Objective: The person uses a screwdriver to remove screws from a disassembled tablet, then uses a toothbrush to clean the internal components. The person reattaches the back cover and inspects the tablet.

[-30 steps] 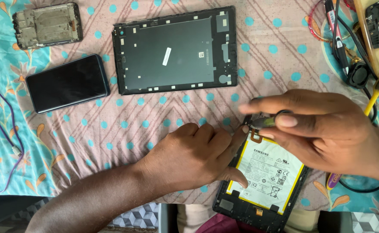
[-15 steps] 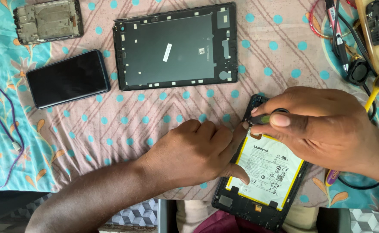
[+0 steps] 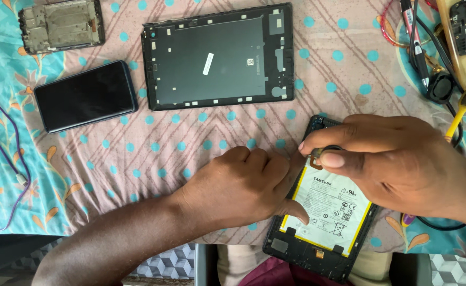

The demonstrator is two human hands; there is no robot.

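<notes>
Lying open at the table's near edge, a black tablet chassis (image 3: 317, 249) showing its white yellow-edged battery label, left hand (image 3: 238, 185) curling shut against its side, right hand (image 3: 397, 159) pinching a small tool (image 3: 317, 154), matte back cover (image 3: 219, 55) resting beyond on dotted cloth (image 3: 164, 143).

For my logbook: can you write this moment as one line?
left hand: steadies opened tablet | right hand: pinches small part over battery | nearby: back cover, phone
</notes>
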